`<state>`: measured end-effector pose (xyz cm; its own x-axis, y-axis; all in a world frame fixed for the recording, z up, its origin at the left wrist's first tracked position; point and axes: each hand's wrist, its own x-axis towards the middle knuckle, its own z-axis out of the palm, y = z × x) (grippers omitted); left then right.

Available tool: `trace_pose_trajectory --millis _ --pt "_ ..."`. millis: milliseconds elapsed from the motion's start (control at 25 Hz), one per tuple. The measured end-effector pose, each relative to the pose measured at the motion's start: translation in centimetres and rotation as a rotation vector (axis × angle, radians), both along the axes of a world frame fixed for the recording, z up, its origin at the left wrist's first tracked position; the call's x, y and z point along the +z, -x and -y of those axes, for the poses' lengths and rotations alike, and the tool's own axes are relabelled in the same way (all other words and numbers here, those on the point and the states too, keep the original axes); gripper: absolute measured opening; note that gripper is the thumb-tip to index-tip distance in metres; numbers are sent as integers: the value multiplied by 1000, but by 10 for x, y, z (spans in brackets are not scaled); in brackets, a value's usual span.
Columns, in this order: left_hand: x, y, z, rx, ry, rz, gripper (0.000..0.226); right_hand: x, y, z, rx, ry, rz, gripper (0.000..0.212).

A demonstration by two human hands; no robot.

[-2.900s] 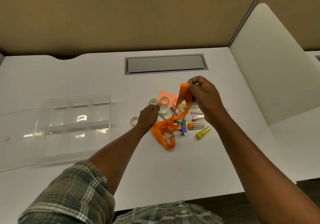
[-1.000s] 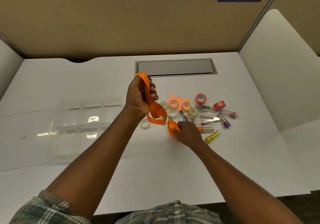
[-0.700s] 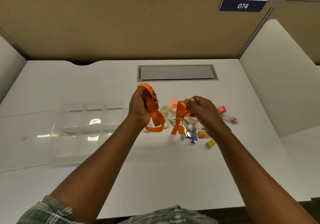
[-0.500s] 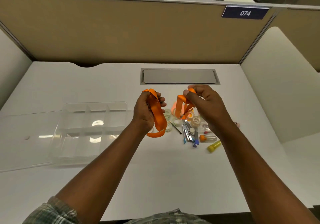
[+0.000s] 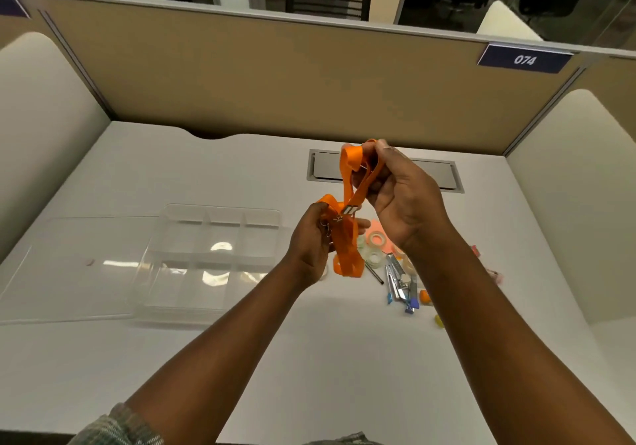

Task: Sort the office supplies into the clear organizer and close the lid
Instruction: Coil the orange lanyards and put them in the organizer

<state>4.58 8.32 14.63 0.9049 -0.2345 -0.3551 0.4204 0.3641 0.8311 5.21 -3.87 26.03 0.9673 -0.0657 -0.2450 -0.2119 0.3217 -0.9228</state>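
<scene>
Evidently the orange lanyard [image 5: 348, 245] is being gathered into a bundle, judging by the grips. The left hand [image 5: 315, 238] curls round the lower folds, where a metal clip shows, and the right hand [image 5: 402, 200], higher and farther out, pinches the top loop between thumb and fingertips, so the strap runs between them. Held up off the desk like this, the loose strap can be doubled small enough for a compartment, which looks like the step in hand. The clear organizer [image 5: 220, 209] sits open left of the hands, nothing visible in its compartments, with the lid [image 5: 69, 265] lying flat on its left. To the right, partly behind the right forearm, the other supplies lie clustered: tape rolls [image 5: 375, 238], pens and cutters [image 5: 399, 283], a yellow piece [image 5: 438, 320]. All rests on a white desk [image 5: 344, 358] with a grey cable hatch [image 5: 323, 169] at the far side, closed in by a tan partition [image 5: 275, 76] carrying a plate [image 5: 525, 60] marked 074, and pale side panels.
</scene>
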Motion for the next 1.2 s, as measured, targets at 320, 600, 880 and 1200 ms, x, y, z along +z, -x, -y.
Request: trace_pose_trajectory --millis 320,600,880,1200 --pt "14 12 -69 140 71 -55 53 -64 -21 -40 -51 -157 -288 27" --pt "15 13 -124 312 110 -27 55 -130 5 -112 101 -121 -549 28" --pt "-12 13 -146 549 168 -1 51 -159 10 -157 45 -161 -497 37" --pt "-75 28 -145 505 -48 -158 39 -191 23 -159 76 133 -582 21"
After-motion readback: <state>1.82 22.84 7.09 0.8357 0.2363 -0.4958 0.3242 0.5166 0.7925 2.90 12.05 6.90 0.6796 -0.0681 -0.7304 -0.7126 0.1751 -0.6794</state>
